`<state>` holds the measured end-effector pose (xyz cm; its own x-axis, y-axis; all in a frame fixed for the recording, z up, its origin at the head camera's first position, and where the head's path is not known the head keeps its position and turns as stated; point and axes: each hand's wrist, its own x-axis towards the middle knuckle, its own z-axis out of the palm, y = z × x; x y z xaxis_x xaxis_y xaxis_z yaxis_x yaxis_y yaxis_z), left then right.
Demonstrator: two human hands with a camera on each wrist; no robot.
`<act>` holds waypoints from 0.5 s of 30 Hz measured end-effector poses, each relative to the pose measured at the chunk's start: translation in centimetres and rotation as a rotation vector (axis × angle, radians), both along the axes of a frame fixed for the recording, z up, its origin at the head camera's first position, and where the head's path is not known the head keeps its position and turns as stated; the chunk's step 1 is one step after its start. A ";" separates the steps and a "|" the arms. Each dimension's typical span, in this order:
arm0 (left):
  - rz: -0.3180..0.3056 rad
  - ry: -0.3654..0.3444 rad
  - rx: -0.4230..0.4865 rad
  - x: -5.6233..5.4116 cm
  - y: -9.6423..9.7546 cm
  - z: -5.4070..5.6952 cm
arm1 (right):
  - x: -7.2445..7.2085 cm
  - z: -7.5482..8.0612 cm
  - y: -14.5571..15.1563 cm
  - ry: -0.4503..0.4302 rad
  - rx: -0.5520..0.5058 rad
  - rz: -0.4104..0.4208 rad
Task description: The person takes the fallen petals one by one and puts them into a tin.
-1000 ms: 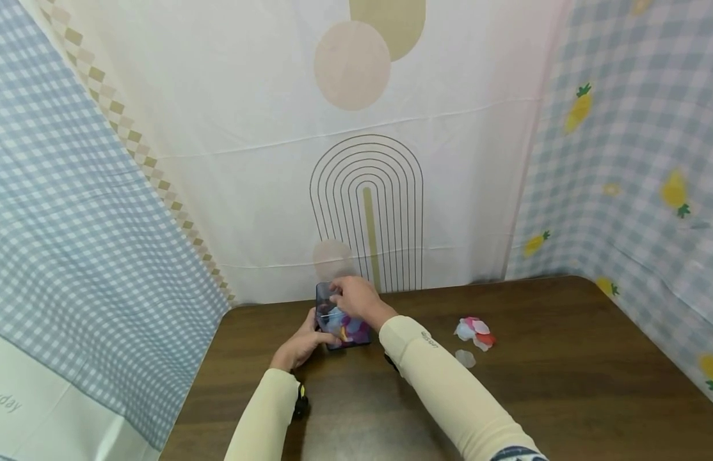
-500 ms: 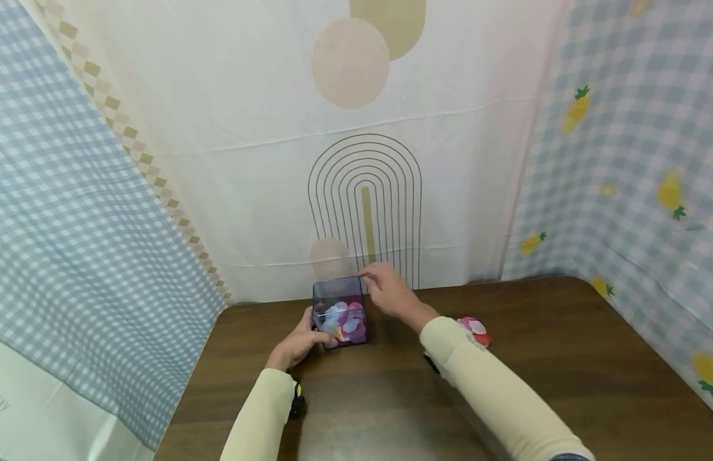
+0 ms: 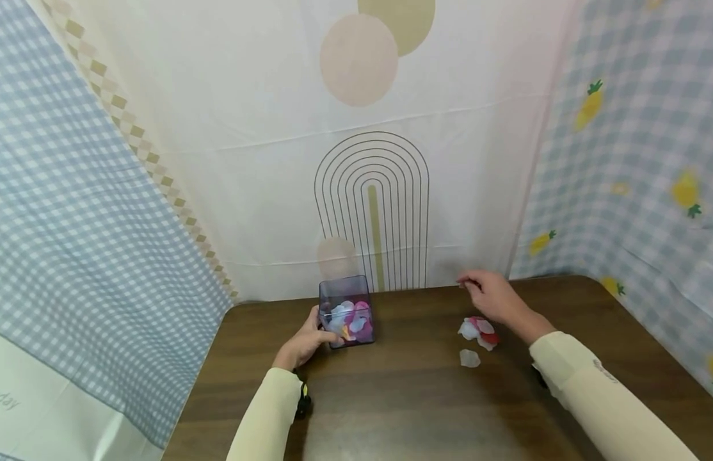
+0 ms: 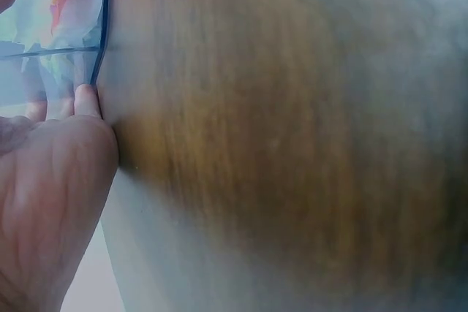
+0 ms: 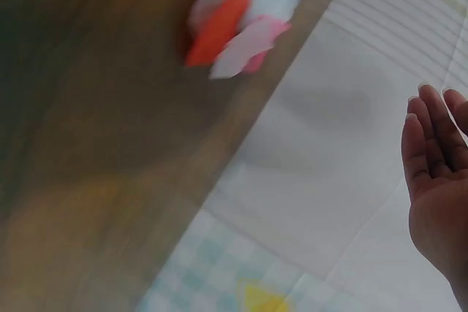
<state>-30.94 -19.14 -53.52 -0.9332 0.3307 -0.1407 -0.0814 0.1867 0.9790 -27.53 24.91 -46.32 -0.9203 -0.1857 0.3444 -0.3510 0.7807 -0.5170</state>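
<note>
Transparent box [image 3: 344, 290], petals [image 3: 349, 325] inside: gripped in your left hand [image 3: 307, 339]. Petal pile [image 3: 480, 331]: near your right hand [image 3: 495, 299], apart from its relaxed fingers.

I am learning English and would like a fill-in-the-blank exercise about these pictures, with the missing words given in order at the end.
1. The left hand grips the transparent box, but of the box and the petal pile, the right hand is nearer to the ____.
2. Exactly ____ pale petal lies apart from the petal pile.
3. In the head view, this pile shows pale, pink and ____ petals.
4. The table is ____ in colour.

Missing words: petal pile; one; red; brown.
</note>
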 end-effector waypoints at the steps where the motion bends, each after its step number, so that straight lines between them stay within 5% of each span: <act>1: 0.000 0.003 0.001 0.0 0.0 0.0 | 0.3 -0.1 0.5 -0.003 0.010 -0.007; 15: -0.008 -0.011 0.011 0.0 -0.1 0.1 | 4.9 -1.8 2.9 -0.027 0.103 -0.015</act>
<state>-30.93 -19.20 -53.41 -0.9291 0.3395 -0.1469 -0.0906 0.1762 0.9802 -22.62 27.76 -48.17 -0.9319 -0.2052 0.2990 -0.3260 0.8352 -0.4429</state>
